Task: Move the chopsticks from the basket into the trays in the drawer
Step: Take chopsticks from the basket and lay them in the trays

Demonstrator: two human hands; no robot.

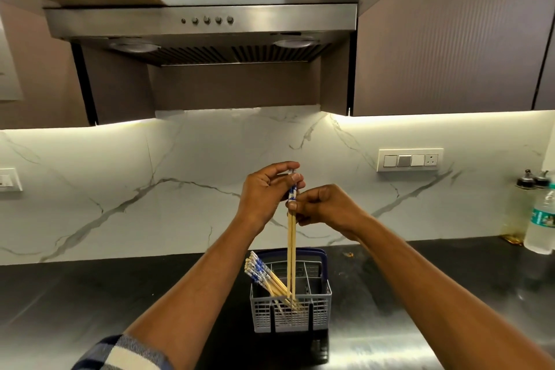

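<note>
A grey slotted basket [318,309] with a blue handle stands on the dark counter, low in the middle of the view. Several wooden chopsticks [264,275] with blue-and-white tops lean to the left inside it. A pair of chopsticks [291,249] hangs upright above the basket, tips still down between its walls. My left hand [264,192] pinches the patterned top ends of that pair. My right hand [324,207] grips the same pair just below, thumb and finger closed on the shafts. No drawer or tray is in view.
A black counter [120,294] runs along a white marble backsplash. A steel hood [204,33] hangs overhead between brown cabinets. A switch panel [410,160] is on the wall at right. Bottles [540,219] stand at the far right of the counter.
</note>
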